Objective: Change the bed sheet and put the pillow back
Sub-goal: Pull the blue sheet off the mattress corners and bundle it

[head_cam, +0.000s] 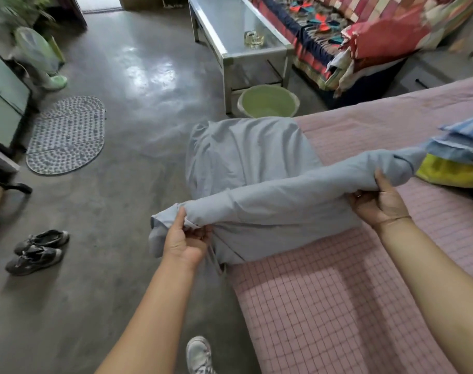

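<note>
Down at the lower edge, a white shoe (199, 354) stands on the grey floor beside the bed (338, 319), whose pink checked cover fills the lower right. Just beyond, the left hand (185, 240) curls its fingers round one end of a grey-blue sheet (257, 157). The right hand (382, 202) grips the other end with the thumb over the top, so the cloth stretches between them as a bunched roll. The rest of the sheet lies draped over the corner of the bed and hangs towards the floor. Past the right hand, a stack of blue striped and yellow bedding (456, 157) sits on the bed, touching the sheet's end. On the floor to the left lie dark shoes (37, 251) and, farther off, an oval dotted mat (66, 134). Beyond the bed corner, a green basin (267, 105) stands by a metal table (230, 25) carrying a glass ashtray (254, 39), with a brightly patterned sofa (338, 28) alongside.
</note>
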### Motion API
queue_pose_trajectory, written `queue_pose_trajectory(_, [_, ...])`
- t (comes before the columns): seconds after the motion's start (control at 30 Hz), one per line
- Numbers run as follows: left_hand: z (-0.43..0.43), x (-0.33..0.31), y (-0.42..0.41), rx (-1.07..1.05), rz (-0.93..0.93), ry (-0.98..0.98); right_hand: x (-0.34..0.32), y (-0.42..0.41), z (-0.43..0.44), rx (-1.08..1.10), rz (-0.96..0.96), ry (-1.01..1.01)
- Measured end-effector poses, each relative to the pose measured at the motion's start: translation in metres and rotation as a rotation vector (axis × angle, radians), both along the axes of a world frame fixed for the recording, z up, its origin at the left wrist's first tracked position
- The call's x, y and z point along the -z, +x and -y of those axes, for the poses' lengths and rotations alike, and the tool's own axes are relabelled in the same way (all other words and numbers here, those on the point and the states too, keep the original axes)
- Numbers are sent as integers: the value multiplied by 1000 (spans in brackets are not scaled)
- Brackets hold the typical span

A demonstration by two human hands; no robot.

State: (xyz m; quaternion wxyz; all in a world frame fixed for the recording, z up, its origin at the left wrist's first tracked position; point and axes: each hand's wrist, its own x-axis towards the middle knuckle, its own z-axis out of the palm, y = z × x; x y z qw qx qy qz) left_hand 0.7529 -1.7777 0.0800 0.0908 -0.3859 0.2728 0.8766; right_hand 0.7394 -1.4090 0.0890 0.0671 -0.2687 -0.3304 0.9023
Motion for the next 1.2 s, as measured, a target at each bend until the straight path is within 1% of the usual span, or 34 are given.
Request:
queue_pose_trajectory(0.1, [14,-4,-55,27,-2,23,-1,-50,5,0,-68,-7])
queue_pose_trajectory(0.27, [31,-7,-142,66,17,9,0,-126,26,98,-59,-55])
queue_pose_trajectory(0.37, [36,2,-179,97,45,-20,10,-157,36,127,-11,-59])
queue_pose_trajectory(0.53, [31,32,-213,210,56,-24,19,-179,54,118,163,45])
queue_pose_trajectory(0.67, [14,53,-207,245,105,19,47,-178,47,119,234,43])
queue_pose_trajectory(0.87, [-16,81,-156,282,213,133,72,-153,39,125,296,15])
queue_pose_trajectory(1.07, [-23,95,-107,283,246,148,82,-106,31,153,270,-29])
queue_pose_trajectory(1.2, [-26,99,-79,289,255,135,92,-66,24,132,280,-41])
